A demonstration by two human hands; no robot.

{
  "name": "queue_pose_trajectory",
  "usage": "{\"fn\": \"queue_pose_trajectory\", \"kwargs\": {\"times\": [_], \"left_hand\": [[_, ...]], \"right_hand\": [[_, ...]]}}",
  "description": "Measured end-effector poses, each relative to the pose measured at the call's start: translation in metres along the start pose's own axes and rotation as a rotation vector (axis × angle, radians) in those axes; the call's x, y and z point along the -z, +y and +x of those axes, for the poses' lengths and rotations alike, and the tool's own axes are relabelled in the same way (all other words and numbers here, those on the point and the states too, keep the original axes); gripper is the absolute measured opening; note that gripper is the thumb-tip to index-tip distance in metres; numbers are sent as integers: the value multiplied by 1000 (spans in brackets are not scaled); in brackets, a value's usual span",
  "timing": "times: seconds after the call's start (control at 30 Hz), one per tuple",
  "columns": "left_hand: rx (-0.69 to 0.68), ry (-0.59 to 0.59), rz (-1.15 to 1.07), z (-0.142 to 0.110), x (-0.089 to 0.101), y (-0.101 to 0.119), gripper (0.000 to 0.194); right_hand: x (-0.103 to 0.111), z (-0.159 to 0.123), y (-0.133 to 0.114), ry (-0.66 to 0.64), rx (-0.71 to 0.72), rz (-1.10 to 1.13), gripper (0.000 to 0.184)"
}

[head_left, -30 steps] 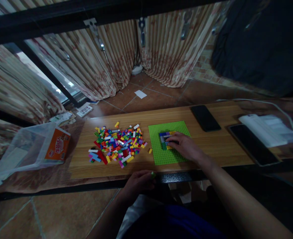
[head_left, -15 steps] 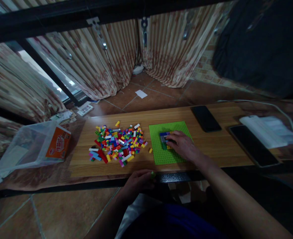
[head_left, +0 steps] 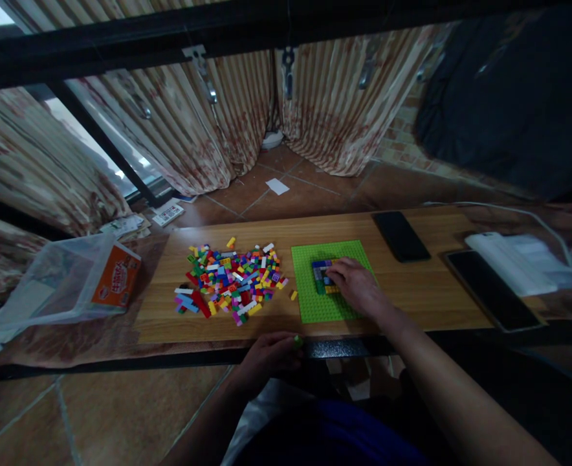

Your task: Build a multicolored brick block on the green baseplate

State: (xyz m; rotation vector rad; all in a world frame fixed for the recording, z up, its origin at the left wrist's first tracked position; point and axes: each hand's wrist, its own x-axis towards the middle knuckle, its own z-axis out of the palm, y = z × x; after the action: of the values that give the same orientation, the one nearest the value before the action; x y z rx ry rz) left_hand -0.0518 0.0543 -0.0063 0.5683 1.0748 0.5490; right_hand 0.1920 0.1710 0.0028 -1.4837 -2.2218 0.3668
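A green studded baseplate (head_left: 308,307) lies on the wooden board, with a small build of toy bricks (head_left: 319,273) in blue, grey, green and yellow near its middle. My right hand (head_left: 356,285) reaches over the plate from the right, fingers pinched at the build's right side and covering part of it. Whatever small piece they may grip is hidden. By the board's front edge, my left hand (head_left: 272,355) is closed on a small green brick (head_left: 298,340) between thumb and finger. To the left of the plate spreads a heap of loose coloured bricks (head_left: 240,275).
A single yellow brick (head_left: 294,295) lies between heap and plate. Two dark phones (head_left: 401,236) and a white object (head_left: 509,262) with a cable occupy the right side. At far left stands a clear plastic box (head_left: 72,278) with an orange label.
My right hand has shifted slightly at the build, and more of the bricks shows beside its fingers. My left hand keeps the green brick in place. The camera view has tilted a little.
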Motion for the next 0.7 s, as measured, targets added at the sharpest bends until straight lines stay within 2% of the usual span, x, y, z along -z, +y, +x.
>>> {"fn": "queue_pose_trajectory", "kwargs": {"times": [0.17,0.5,0.6,0.7], "left_hand": [[5,0,0,0,0,0,44],[2,2,-1,0,0,0,40],[-13,-12,-14,1,0,-1,41],[-10,-23,-17,1,0,0,38]], "right_hand": [[1,-4,1,34,-4,33,23],[3,-3,-4,-37,50,-47,20],[4,-1,-4,15,25,23,18],[8,-5,0,142,-99,174,19]]}}
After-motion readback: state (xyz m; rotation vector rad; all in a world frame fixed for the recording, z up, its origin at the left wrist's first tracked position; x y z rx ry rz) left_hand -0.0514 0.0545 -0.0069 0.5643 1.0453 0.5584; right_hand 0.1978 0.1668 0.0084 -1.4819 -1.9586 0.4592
